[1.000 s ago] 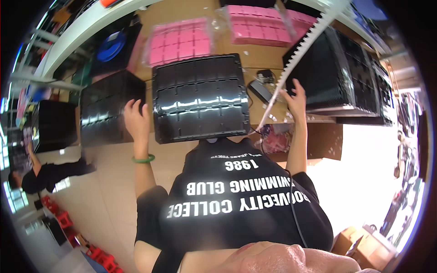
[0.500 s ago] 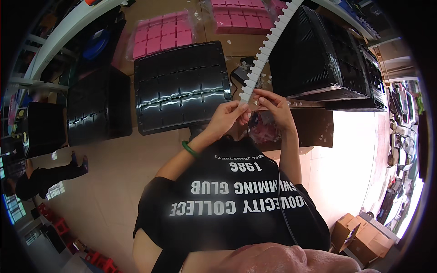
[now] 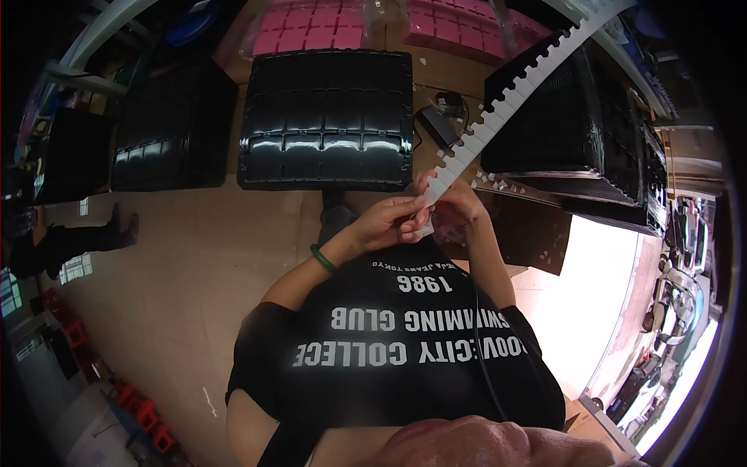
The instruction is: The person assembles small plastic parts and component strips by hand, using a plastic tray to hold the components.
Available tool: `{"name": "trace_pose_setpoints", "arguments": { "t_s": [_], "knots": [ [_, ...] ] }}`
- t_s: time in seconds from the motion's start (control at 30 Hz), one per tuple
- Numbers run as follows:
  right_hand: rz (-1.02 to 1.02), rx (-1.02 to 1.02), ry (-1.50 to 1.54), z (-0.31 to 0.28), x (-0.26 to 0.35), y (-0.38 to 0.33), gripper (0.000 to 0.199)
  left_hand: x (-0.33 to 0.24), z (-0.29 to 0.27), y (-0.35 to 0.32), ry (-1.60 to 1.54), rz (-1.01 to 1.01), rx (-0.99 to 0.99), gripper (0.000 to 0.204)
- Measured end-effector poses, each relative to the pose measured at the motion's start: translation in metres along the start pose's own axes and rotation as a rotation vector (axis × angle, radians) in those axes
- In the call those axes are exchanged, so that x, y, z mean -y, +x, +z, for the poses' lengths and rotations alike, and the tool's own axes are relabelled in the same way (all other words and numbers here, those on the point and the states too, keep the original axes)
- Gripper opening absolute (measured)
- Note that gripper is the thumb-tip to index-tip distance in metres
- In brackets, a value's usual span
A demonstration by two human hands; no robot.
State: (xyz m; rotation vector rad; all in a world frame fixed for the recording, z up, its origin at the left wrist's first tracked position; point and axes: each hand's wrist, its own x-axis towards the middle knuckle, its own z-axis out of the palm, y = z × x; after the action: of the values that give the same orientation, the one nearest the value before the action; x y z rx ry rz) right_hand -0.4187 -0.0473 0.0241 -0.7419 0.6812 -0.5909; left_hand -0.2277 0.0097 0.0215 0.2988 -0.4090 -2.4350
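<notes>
Notched white strip (image 3: 465, 154) slants right of the glossy, ribbed black tray (image 3: 327, 117); left hand (image 3: 387, 222) pinches the strip's end; right hand (image 3: 464, 205), looser earlier, curls behind, grip unclear.

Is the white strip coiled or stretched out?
Stretched out: the strip runs in one length from the left hand toward the picture's upper right.

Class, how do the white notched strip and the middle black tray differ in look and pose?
Colour: the strip is white; the tray is glossy black.
Shape: the strip is long and narrow; the tray is broad and roughly rectangular.
Pose: the strip slants up rightward from the left hand; the tray lies unheld.
Shared: both show repeating patterns, notches on one, ridges on the other.
</notes>
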Motion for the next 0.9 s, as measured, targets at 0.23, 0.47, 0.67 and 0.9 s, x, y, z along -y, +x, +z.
{"name": "trace_pose_setpoints", "arguments": {
  "t_s": [0.23,0.47,0.67,0.9],
  "knots": [
    [0.008,-0.213,-0.353,0.012,0.025,0.019,0.019,-0.002,0.005,-0.022,0.105,0.134,-0.089,0.036],
    [-0.304,-0.213,-1.323,0.005,-0.005,0.079,0.015,-0.003,0.017,-0.024,0.405,0.086,-0.019,0.034],
    [-0.43,-0.253,-1.416,0.008,-0.017,0.083,0.018,-0.011,0.013,-0.031,0.426,0.073,-0.024,0.034],
    [-0.329,-0.263,-1.466,0.012,-0.011,0.086,0.015,-0.026,0.008,-0.034,0.479,0.058,-0.012,0.036]
  ]
}}
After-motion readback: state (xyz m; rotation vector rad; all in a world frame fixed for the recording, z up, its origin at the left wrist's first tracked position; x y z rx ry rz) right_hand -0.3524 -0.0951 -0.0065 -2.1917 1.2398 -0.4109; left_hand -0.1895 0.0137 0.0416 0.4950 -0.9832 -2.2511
